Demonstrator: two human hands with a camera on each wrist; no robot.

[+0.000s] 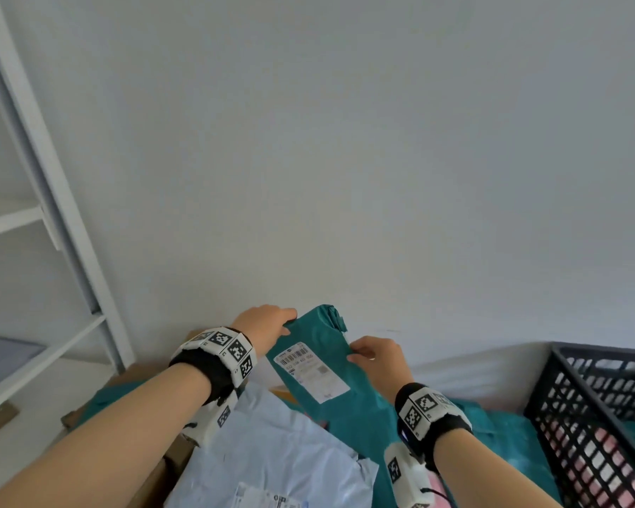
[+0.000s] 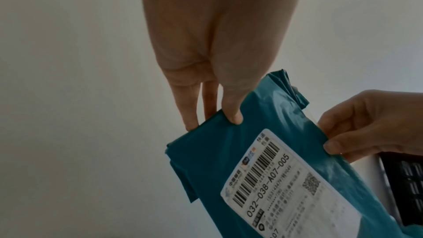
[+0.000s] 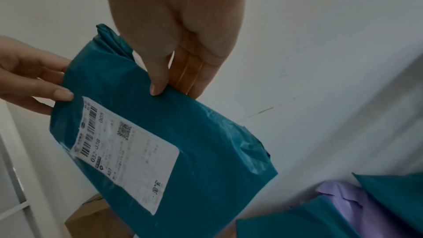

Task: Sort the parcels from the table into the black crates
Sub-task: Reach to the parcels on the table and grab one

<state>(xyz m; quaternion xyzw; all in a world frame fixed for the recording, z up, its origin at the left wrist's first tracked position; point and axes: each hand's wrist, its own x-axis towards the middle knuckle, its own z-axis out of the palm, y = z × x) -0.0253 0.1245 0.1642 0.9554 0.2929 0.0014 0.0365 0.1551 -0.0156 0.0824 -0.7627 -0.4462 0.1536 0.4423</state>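
We hold the teal parcel [image 1: 345, 405] raised, left hand [image 1: 263, 326] and right hand [image 1: 376, 355] each pinching an edge; its white label [image 2: 286, 187] reads "032-038-A07-005".

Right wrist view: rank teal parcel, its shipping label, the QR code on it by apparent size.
1. The teal parcel, held up by both hands, fills most of the frame's middle.
2. The shipping label, covering a large part of the parcel's face.
3. The QR code, a small square within the label.
All share one surface, so nearness doesn't skew the order.
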